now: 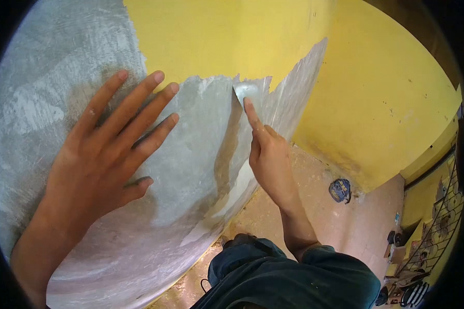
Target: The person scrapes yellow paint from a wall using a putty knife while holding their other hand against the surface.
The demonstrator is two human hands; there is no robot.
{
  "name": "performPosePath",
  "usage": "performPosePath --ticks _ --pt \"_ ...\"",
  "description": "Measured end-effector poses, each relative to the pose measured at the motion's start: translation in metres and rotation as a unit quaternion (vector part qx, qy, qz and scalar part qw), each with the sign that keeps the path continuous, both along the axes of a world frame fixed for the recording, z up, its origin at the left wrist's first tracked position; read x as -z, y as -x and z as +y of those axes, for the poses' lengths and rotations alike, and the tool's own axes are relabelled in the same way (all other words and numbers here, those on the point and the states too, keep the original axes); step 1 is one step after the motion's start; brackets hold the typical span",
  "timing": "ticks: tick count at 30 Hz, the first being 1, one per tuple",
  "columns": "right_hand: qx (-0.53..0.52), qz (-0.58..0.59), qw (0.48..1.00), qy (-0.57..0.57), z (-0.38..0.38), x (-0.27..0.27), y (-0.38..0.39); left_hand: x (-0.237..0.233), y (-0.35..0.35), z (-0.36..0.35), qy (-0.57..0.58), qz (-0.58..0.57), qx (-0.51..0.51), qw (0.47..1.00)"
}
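In front of me is a wall with yellow paint (201, 38) above and bare grey plaster (185, 149) below, meeting at a ragged edge. My left hand (105, 149) lies against the grey part, fingers spread, its fingertips close to the paint edge. My right hand (273, 159) is closed around a scraper (248, 90), the index finger stretched along its metal blade. The blade's tip is at the torn lower edge of the yellow paint. The scraper's handle is hidden inside the hand. A dark shadow falls on the plaster below the blade.
A second yellow wall (381, 103) meets this one at a corner on the right. On the reddish floor (340, 226) sits a dark blue bundle or bag (340, 190). Farther right stand a metal grille (435, 221) and footwear (394, 237). My clothed body is below.
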State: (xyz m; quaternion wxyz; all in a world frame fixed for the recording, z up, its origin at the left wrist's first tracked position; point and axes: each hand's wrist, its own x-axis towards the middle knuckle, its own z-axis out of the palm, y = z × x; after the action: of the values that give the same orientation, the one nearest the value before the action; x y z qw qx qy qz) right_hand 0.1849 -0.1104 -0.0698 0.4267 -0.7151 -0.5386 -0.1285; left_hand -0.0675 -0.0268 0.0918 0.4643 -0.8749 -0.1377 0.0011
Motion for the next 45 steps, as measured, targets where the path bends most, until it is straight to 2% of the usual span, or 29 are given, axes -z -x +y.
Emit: performPosePath --ticks 4,7,9,19,21,27,30,37,45 --pt "0.018 -0.008 0.999 -0.041 0.004 -0.008 -0.005 0.001 0.000 0.000 -0.006 0.004 -0.005 1.000" --pt "0.010 -0.002 1.000 0.024 0.000 -0.007 -0.004 0.000 0.002 -0.001 0.011 -0.005 -0.006 1.000" --pt "0.010 -0.016 0.999 -0.037 0.006 -0.011 -0.010 0.000 0.001 -0.002 0.006 0.000 -0.008 1.000" --pt "0.019 -0.008 0.999 -0.045 0.008 -0.014 -0.008 0.001 -0.001 -0.001 -0.007 0.004 -0.007 1.000" --pt "-0.002 -0.011 1.000 -0.010 0.001 -0.003 -0.003 0.001 0.000 -0.002 -0.011 0.008 -0.010 1.000" --pt "-0.002 -0.004 0.999 -0.053 0.010 -0.015 -0.007 0.002 -0.001 -0.002 -0.002 0.000 -0.007 1.000" --pt "-0.009 0.011 1.000 0.001 -0.002 -0.005 0.003 -0.001 -0.002 -0.004 0.000 0.001 -0.010 1.000" --pt "0.004 -0.009 1.000 -0.030 0.002 -0.011 0.003 0.001 -0.001 -0.003 0.007 -0.007 -0.010 1.000" --pt "-0.024 0.010 1.000 0.003 -0.002 0.004 0.006 0.000 0.000 -0.003 0.029 -0.005 -0.007 1.000"
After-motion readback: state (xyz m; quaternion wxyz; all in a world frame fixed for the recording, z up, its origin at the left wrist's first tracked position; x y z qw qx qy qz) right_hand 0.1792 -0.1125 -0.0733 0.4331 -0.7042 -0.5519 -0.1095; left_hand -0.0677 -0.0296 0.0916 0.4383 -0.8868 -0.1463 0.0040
